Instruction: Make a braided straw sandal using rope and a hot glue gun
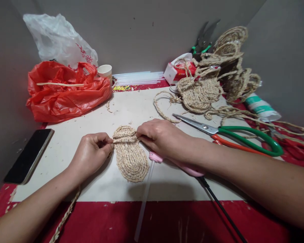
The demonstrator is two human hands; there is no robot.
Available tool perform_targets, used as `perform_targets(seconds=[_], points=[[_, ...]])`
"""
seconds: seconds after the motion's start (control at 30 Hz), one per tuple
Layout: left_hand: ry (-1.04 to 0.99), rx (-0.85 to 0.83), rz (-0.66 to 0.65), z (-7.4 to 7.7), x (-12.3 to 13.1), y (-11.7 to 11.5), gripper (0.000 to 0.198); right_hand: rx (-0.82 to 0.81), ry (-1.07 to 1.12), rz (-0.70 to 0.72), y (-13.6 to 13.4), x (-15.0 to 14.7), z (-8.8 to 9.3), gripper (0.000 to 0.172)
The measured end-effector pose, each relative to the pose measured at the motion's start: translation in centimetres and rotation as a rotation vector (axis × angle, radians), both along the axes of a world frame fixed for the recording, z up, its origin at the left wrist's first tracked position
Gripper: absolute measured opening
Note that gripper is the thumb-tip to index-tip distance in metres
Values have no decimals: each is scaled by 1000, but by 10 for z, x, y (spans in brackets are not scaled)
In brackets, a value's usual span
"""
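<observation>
A small braided-straw slipper (131, 158) lies on the white board, with a raised band of straw cord across its narrower upper part. My left hand (93, 150) pinches the left end of that band between thumb and fingers. At the band's right end, the fingertips of my right hand (162, 136) are closed on its edge. A loose braided straw cord (68, 211) shows below my left forearm and hangs over the near edge. Partly hidden under my right hand lies a pink glue gun (155, 157), a clear glue stick (144, 202) extending from it toward me.
Green-and-orange-handled scissors (205, 128) lie right of my right hand. Braided straw pieces (200, 94) pile up behind them, near a tissue pack (178, 72). At left are a phone (29, 155) and a red plastic bag (68, 101). Glue sticks (139, 77) and a paper cup (105, 71) stand at the back.
</observation>
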State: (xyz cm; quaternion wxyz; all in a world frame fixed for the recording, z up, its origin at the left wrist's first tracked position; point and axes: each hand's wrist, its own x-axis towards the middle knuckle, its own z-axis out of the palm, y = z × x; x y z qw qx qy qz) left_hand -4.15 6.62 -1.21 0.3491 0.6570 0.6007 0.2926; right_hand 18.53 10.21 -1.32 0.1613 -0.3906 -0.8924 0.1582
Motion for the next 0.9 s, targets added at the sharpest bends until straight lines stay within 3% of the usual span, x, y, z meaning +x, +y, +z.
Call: perform_targets(seconds=[0.7, 0.9], points=[[-19, 49, 24, -2, 3, -1, 5, -2, -14, 5, 1, 0, 7, 15], [73, 232, 40, 6, -5, 0, 5, -57, 176, -32, -3, 4, 18, 11]])
